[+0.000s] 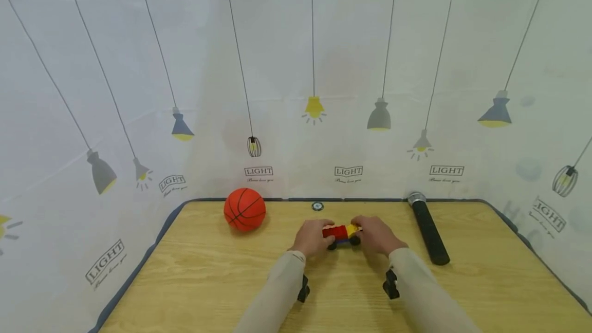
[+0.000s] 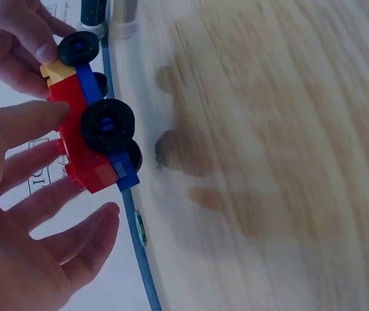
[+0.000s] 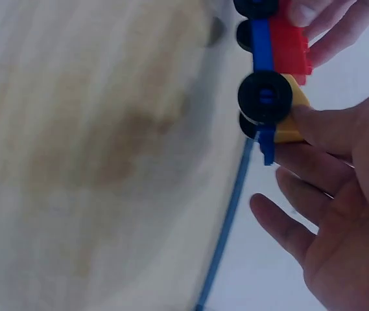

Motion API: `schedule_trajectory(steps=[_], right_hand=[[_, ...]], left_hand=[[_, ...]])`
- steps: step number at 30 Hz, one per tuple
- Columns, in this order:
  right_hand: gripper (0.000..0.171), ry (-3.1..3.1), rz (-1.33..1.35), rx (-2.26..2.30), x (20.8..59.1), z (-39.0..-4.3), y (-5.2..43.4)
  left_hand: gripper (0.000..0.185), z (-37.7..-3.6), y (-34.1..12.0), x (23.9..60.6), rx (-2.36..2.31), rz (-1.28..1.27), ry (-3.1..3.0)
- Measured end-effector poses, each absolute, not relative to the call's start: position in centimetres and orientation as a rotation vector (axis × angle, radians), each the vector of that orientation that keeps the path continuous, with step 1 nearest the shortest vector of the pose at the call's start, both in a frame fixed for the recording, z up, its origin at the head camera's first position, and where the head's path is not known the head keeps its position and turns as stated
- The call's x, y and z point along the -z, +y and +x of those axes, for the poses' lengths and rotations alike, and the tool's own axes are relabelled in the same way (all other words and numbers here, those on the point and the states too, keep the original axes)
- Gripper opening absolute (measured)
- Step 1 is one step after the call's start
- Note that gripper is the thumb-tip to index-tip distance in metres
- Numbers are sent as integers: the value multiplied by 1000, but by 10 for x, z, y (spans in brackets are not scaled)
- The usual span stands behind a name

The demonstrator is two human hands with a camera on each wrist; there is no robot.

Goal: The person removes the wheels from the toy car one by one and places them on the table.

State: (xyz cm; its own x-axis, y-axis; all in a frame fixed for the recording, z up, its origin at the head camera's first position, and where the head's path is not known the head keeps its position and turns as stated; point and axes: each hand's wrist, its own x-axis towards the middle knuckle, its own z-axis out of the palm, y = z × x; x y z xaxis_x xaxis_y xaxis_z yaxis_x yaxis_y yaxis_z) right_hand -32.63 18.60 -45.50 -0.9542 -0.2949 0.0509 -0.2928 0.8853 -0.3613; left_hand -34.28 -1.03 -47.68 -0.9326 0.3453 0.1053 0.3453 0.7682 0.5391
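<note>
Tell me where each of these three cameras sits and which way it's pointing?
Head: worn on the head, looking forward and down at the table; both forearms, left hand and right hand on the toy car.
Left wrist: on the left wrist, looking along the palm; left hand and the other hand's fingertips show.
Right wrist: on the right wrist; right hand shows.
Shared: both wrist views show the toy car's black wheels and the table edge.

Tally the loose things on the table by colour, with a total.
Orange: 1, the basketball.
Black: 1, the microphone, silver-headed.
Multicolour (red, yellow, blue, black wheels): 1, the toy brick car, pinched between the left hand and the right hand.
Dark, round: 1, a small disc at the table's far edge, too small to identify.
Total: 4.
</note>
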Motion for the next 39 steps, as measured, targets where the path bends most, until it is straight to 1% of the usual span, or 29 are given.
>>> schedule_trajectory(steps=[6,16,22,26,29,34,39], right_hand=[[25,2957,-598,524,434,-326,187],[26,2821,-627,540,412,-333,188],[29,2808,-617,618,411,-336,188],[34,2832,-570,766,415,-335,191],[37,2843,-513,891,418,-333,194],[38,2839,-477,1062,424,-330,196],[33,2883,-456,1261,433,-325,192]], left_hand=[[43,-338,-3,473,988,-745,-2918],[42,-338,3,469,1061,-792,-2897],[48,-335,2,470,1099,-764,-2856],[58,-332,0,472,1158,-740,-2836],[62,-332,-2,475,1237,-739,-2796],[58,-334,-4,479,1393,-688,-2719],[53,-332,-4,482,1557,-624,-2642]])
